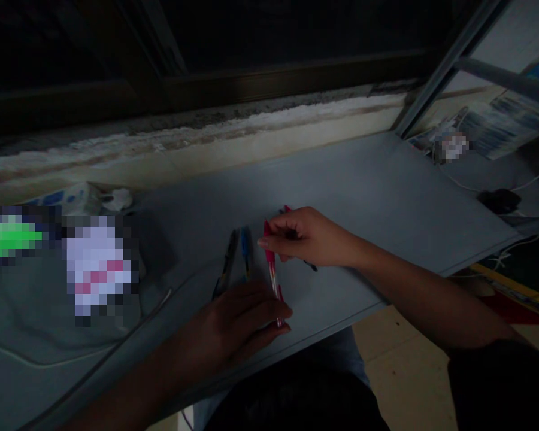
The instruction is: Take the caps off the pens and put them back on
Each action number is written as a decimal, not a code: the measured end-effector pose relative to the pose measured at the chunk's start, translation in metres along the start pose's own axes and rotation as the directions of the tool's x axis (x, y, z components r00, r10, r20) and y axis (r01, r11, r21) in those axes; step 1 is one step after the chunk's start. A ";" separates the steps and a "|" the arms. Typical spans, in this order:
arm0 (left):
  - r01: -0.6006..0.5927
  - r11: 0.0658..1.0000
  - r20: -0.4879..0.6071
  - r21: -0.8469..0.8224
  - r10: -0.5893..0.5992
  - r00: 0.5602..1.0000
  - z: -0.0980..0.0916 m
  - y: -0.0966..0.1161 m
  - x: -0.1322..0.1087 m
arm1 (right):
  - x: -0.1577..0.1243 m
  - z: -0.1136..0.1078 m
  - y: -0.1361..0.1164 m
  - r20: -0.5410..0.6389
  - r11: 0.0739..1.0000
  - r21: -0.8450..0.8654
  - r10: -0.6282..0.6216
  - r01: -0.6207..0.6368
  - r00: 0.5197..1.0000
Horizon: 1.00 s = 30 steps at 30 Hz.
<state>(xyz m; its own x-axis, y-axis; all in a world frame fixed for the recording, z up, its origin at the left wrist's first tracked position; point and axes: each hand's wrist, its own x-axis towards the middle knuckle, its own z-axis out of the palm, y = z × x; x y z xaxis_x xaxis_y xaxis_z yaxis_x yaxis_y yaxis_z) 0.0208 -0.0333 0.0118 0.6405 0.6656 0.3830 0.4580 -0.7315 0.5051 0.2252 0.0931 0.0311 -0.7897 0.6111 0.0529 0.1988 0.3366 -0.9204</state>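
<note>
A red pen with a clear barrel is held between both hands above the grey table. My right hand pinches its red upper part. The fingers of my left hand close on its lower end. Left of it, a black pen and a blue pen lie side by side on the table, their lower ends near or behind my left hand. Another pen lies mostly hidden under my right hand, with a dark tip and a red end showing.
On the grey table, cables and a white power strip lie at the left, near a blurred-out white item. A metal frame stands at the right, with a black adapter beyond the table's right edge.
</note>
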 end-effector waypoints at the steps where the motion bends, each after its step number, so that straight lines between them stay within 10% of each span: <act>1: -0.001 1.000 0.011 0.007 0.001 1.000 0.000 0.000 0.000 | 0.000 -0.002 0.000 -0.004 1.000 -0.002 0.005 -0.005 1.000; 10: 0.295 0.894 -0.206 0.337 -0.236 0.950 -0.007 -0.012 0.000 | 0.011 -0.032 0.023 -0.176 0.890 -0.444 0.029 -0.106 0.984; 16: 0.433 0.750 -0.150 0.500 -0.418 0.896 -0.005 -0.018 -0.001 | 0.012 -0.028 0.028 -0.248 0.773 -0.593 0.090 -0.225 0.964; 25: 0.737 0.520 -0.068 0.431 -0.796 0.601 -0.008 -0.015 0.007 | 0.005 -0.006 0.010 0.112 0.799 -0.594 -0.039 0.099 0.993; 30: 0.743 0.650 -0.112 0.163 -0.736 0.668 -0.014 -0.017 0.003 | 0.002 0.003 0.007 0.109 0.785 -0.610 -0.058 0.113 0.992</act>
<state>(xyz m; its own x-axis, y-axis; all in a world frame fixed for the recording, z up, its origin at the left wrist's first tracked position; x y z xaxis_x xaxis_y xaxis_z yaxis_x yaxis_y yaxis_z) 0.0066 -0.0168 0.0153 0.0221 0.9993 -0.0292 0.8738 -0.0051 0.4862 0.2229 0.0948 0.0234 -0.8583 0.5091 0.0637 0.4209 0.7697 -0.4801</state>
